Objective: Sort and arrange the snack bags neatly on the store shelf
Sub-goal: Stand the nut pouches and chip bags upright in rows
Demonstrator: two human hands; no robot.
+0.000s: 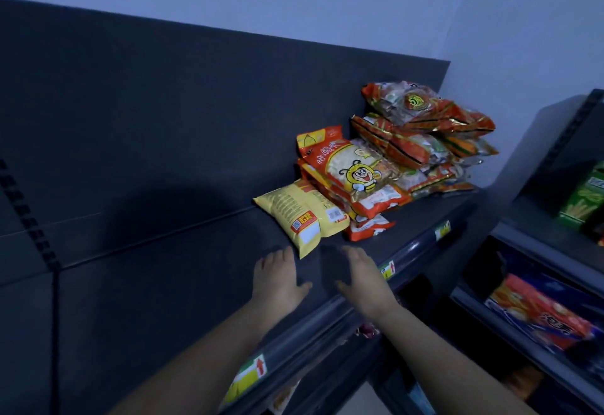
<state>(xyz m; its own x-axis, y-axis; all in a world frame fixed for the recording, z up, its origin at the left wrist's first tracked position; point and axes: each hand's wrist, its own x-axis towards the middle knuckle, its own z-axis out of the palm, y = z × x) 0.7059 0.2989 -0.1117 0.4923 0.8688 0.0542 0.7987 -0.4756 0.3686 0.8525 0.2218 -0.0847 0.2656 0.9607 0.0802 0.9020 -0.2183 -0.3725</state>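
Yellow crinkled-plastic snack bag (302, 215) lies on the dark grey metal shelf (179, 284), long axis roughly 10 to 4 o'clock. I note both hands flat, fingers straight, holding nothing. Bag sits at 1 o'clock from left hand (277, 275), 11 o'clock from right hand (362, 272). I judge left nearer, the bag's near corner just beside its fingertips.

Fig. 1 | bare left hand (277, 279): uncovered from wrist to fingertips, outlines soft | bare right hand (366, 279): likewise uncovered | bare left forearm (196, 359), bare right forearm (457, 359): behind the fingers, unclothed to the lower frame edge
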